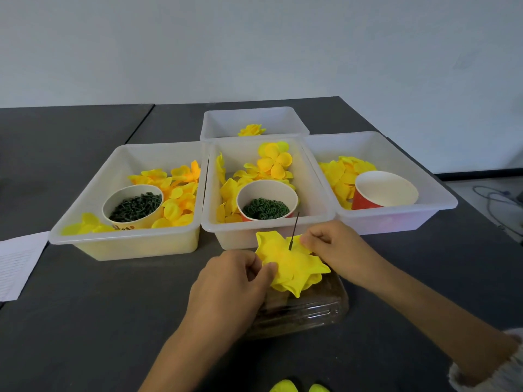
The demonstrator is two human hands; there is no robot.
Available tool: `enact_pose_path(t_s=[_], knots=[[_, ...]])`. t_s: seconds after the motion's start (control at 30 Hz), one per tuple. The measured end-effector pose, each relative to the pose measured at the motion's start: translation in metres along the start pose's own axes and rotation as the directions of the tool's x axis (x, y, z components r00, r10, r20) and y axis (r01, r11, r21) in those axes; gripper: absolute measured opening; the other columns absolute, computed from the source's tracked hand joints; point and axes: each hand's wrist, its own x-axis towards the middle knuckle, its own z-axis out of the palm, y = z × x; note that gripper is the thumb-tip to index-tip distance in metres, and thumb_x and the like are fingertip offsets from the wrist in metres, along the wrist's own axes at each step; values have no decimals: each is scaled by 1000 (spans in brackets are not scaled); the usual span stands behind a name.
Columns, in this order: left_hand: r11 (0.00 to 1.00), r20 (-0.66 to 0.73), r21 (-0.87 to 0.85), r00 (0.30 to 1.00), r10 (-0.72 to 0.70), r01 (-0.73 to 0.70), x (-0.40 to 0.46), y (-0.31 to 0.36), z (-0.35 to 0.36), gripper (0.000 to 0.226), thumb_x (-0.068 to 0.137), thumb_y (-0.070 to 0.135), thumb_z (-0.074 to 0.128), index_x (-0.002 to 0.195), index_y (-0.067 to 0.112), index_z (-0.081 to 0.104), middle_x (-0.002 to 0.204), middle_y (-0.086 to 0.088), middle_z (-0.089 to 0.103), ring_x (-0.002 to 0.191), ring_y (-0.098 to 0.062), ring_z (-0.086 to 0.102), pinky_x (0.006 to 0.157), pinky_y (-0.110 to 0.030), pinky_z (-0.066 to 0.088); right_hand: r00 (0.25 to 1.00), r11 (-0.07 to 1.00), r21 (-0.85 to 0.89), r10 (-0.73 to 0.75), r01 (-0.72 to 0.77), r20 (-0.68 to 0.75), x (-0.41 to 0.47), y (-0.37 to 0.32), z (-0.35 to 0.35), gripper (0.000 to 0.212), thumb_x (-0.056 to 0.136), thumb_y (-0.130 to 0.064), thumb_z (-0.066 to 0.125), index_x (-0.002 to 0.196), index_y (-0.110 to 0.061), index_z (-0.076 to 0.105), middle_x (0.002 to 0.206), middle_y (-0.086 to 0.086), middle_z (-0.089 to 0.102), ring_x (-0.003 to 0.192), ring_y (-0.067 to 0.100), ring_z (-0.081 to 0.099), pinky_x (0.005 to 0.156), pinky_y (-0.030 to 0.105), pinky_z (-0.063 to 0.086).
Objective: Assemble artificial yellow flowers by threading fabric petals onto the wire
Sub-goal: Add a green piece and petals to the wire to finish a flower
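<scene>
A yellow fabric flower (291, 264) of stacked petals sits on a thin dark wire (294, 230) that pokes up through its middle. My left hand (235, 281) pinches the flower's left edge between thumb and fingers. My right hand (331, 244) pinches the petals at the upper right, close to the wire. Both hands hold the flower above a clear plastic box (308, 309) on the dark table.
Three white bins (124, 244) (268, 236) (396, 219) of loose yellow petals stand behind the hands, with paper cups of green parts (133, 206) (266, 209) and a red cup (385, 190). A fourth bin (254, 120) holds a finished flower. Paper (19, 261) lies at the left.
</scene>
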Motion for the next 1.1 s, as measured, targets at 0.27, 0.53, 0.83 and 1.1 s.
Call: enact_pose_path(t_s=[0.27, 0.53, 0.83, 1.1], knots=[[998, -8, 52, 1000, 19, -18, 4, -9, -32, 69, 74, 85, 25, 61, 22, 51, 47, 8, 51, 46, -9, 49, 55, -36, 42, 918, 982, -142, -167, 123, -359, 46, -3, -72, 25, 90, -13, 53, 70, -24, 62, 68, -16, 63, 57, 3, 51, 55, 16, 41], [997, -163, -31, 985, 58, -64, 23, 1, -46, 56, 81, 64, 44, 55, 16, 56, 44, 7, 44, 43, -8, 42, 47, -26, 27, 972, 604, -762, 108, -232, -211, 177, 66, -118, 57, 89, -4, 51, 139, -30, 45, 132, 18, 44, 122, 39, 37, 89, 40, 41], [990, -199, -109, 978, 67, -90, 32, -3, -54, 43, 89, 42, 57, 53, 18, 54, 42, 9, 39, 42, -7, 37, 46, -19, 30, 979, 631, -756, 30, -175, -202, 201, 84, -109, 21, 87, -5, 58, 103, -15, 65, 113, 17, 54, 111, 34, 42, 81, 36, 39], [977, -204, -163, 974, 100, -135, 25, 8, -52, 41, 89, 42, 57, 53, 21, 58, 42, 8, 41, 41, -6, 37, 46, -18, 32, 937, 839, -536, -102, -99, -334, 171, 51, -148, 9, 83, -2, 65, 89, -2, 71, 88, 12, 67, 81, 25, 59, 73, 28, 42]])
